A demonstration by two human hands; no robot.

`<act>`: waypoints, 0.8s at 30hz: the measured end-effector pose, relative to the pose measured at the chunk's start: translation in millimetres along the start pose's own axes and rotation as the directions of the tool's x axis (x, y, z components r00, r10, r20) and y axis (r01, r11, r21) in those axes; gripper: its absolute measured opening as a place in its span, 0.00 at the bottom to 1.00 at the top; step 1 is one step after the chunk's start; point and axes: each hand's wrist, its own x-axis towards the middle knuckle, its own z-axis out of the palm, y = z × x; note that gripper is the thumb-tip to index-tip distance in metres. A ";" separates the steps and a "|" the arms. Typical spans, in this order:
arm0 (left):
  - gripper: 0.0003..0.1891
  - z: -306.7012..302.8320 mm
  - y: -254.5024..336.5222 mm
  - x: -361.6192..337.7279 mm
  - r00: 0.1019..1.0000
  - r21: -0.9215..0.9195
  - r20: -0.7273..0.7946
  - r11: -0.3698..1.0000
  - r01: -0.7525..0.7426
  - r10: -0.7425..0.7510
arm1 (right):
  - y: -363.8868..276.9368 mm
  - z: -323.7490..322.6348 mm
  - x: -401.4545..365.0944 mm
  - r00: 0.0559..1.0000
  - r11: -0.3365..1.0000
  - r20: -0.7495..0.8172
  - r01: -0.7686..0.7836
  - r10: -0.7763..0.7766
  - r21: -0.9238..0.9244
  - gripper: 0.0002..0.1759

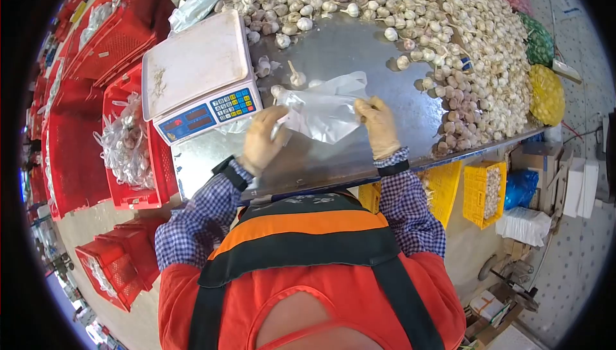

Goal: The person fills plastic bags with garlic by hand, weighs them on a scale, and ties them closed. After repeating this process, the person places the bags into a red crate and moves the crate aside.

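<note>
A clear plastic bag [324,114] is stretched between my two hands above the metal tabletop. My right hand [377,127], in a pale glove, pinches its right edge. At the bag's left side, my left hand [262,139], gloved the same way, has its fingers curled with thumb and fingertips on the plastic. Just beyond the bag lie a few loose garlic bulbs [297,78], partly covered by it. A white digital scale [199,68] with a blue keypad stands to the left of my left hand; dry scraps lie on its pan.
Heaped garlic [487,48] covers the back and right of the metal table [359,42]. Red crates [77,138] stand at the left, one with bagged garlic [128,141]. A yellow crate [484,193] sits below right. Plastic bags [199,5] lie behind the scale.
</note>
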 end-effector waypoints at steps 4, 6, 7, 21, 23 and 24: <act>0.14 47.6 71.1 56.3 0.982 -0.329 -0.039 0.930 0.162 -0.184 | 11.6 11.3 13.0 0.980 0.998 0.189 0.060 -0.053 -0.030 0.12; 0.13 72.7 71.6 71.9 0.918 -0.508 0.216 0.764 0.398 -0.334 | 7.9 12.0 14.4 0.979 0.899 0.202 -0.098 0.011 0.427 0.10; 0.09 79.8 66.9 72.0 0.931 -0.587 0.074 0.739 0.331 -0.358 | 9.7 2.3 20.3 0.982 0.881 0.172 -0.148 0.078 0.450 0.08; 0.37 48.0 121.7 130.8 0.849 -0.275 -0.523 0.958 -0.086 -0.074 | -22.2 -91.7 52.1 0.991 0.670 0.079 0.013 -0.107 0.742 0.09; 0.40 26.9 172.6 156.7 0.962 0.004 -0.133 0.970 -0.242 0.241 | -43.1 -84.0 40.8 0.954 0.861 0.127 0.181 -0.270 0.476 0.09; 0.40 38.4 172.7 162.8 0.962 0.002 -0.135 0.971 -0.241 0.239 | -57.1 -82.9 34.3 0.954 0.862 0.128 0.180 -0.270 0.474 0.09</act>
